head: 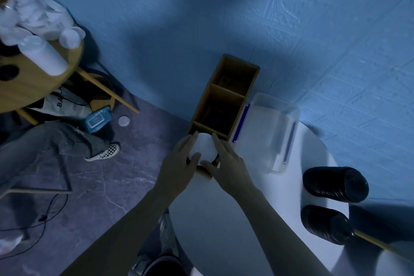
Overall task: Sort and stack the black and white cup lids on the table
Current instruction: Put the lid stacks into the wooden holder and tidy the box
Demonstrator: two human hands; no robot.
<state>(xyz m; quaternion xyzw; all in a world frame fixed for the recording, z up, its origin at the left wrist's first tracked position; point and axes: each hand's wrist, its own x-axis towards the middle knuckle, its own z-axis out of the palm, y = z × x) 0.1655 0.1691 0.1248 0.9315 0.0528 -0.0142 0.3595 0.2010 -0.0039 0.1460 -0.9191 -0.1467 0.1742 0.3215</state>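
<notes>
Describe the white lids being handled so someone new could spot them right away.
On the round white table, a long divided wooden box stands beside a clear bin. The white lids are at the box's nearest compartment, gripped between left hand and right hand. The table's two other lid stacks are black.

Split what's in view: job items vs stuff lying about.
Job: white lids, gripped by left hand and right hand at the wooden box; far black stack; near black stack.
Lying about: clear bin, wipes pack, bag, bottle, shoe.
</notes>
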